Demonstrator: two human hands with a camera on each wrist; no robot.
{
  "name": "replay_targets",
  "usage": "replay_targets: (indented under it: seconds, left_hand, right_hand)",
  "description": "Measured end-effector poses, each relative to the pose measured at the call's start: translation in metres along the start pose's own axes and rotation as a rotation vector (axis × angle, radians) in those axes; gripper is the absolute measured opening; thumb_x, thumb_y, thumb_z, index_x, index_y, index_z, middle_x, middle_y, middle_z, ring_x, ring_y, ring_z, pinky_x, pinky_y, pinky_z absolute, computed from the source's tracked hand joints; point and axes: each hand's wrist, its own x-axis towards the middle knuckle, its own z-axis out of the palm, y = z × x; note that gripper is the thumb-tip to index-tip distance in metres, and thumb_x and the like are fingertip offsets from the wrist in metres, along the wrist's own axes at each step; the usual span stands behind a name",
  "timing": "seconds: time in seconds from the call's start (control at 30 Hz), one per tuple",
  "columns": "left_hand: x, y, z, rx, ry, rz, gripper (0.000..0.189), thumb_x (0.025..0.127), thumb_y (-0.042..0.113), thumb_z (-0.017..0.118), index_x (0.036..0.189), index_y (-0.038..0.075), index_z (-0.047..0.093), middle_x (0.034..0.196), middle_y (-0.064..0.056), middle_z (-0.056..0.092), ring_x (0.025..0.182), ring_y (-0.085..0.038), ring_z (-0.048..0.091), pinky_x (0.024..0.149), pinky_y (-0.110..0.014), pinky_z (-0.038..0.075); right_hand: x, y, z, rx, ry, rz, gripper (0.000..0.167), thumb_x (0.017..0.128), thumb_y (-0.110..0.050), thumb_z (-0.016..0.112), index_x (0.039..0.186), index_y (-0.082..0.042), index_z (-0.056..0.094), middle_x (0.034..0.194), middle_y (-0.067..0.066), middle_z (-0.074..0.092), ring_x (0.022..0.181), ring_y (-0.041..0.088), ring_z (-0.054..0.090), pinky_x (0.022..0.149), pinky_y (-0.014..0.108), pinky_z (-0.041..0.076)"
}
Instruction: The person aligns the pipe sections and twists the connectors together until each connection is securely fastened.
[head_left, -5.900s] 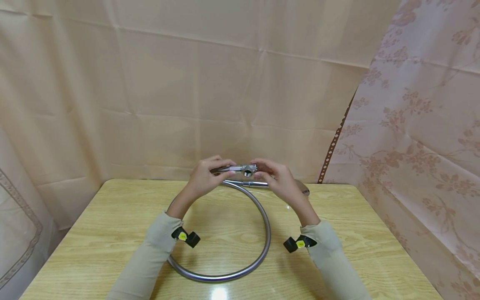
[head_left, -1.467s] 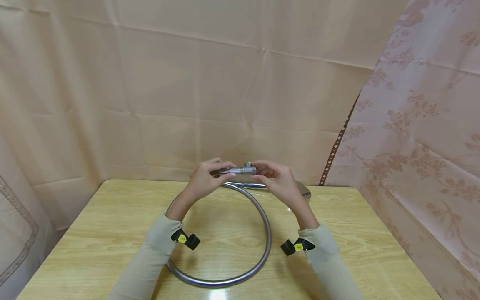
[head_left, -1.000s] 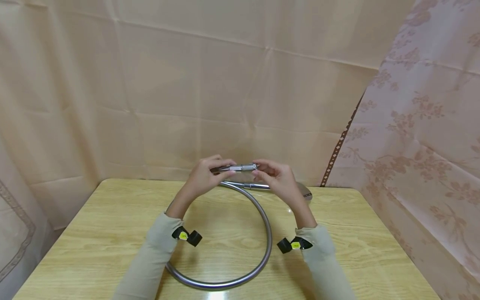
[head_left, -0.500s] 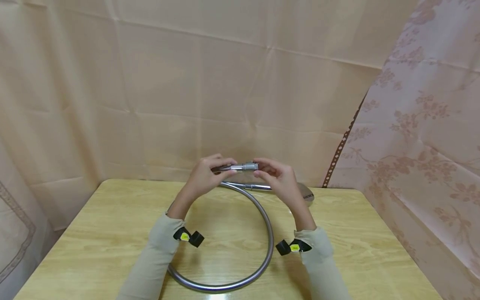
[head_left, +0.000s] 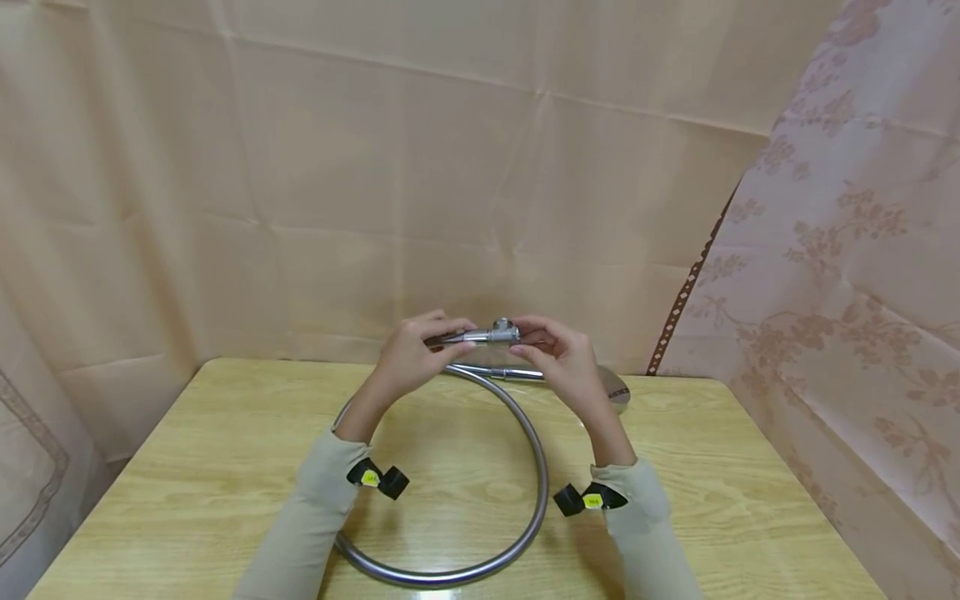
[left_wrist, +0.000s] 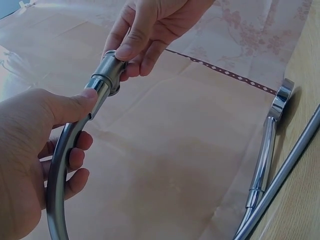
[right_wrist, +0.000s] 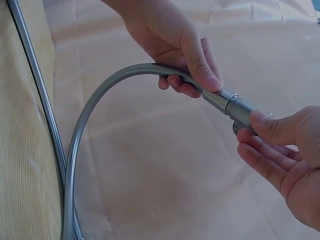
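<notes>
My left hand grips the end of a grey metal shower hose, thumb on the chrome nut. Joined to that nut is a short chrome fitting with a side port, held above the table's far edge. My right hand pinches the fitting's free end between thumb and fingers. The side port points upward in the head view. Threads inside the joint are hidden. Beyond the hands, a chrome shower head lies on the table, its handle joined to the hose.
The hose forms a large loop on the wooden table, beneath both forearms. A beige curtain hangs right behind the table's far edge. Patterned pink cloth hangs at the right.
The fitting has turned about the hose's axis: its side port faced me at first, pointed up later, dropped out of sight, and now points up again. Both hands keep their places.
</notes>
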Motion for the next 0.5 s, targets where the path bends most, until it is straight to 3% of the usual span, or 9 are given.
replay_targets:
  seconds: [0.27,0.5]
  left_hand:
    - [0.0012,0.0035,-0.001,-0.007,-0.007,-0.021,0.022,0.088,0.019,0.082,0.11,0.014,0.08,0.084,-0.002,0.064,0.067,-0.011,0.054,0.059,-0.022,0.047]
    - [-0.0001,0.0046,-0.001,-0.013,-0.009,-0.034,0.022,0.087,0.018,0.082,0.109,0.014,0.08,0.084,-0.003,0.064,0.068,-0.013,0.055,0.059,-0.022,0.047]
  right_hand:
    - [-0.0001,0.0005,0.0015,-0.012,0.029,-0.007,0.032,0.086,0.005,0.077,0.117,0.002,0.072,0.11,0.017,0.068,0.091,0.006,0.068,0.079,0.019,0.058]
    - [-0.001,0.0007,0.0018,-0.029,0.034,-0.022,0.031,0.085,0.004,0.078,0.115,0.002,0.073,0.108,0.016,0.069,0.09,0.006,0.068,0.078,0.019,0.058]
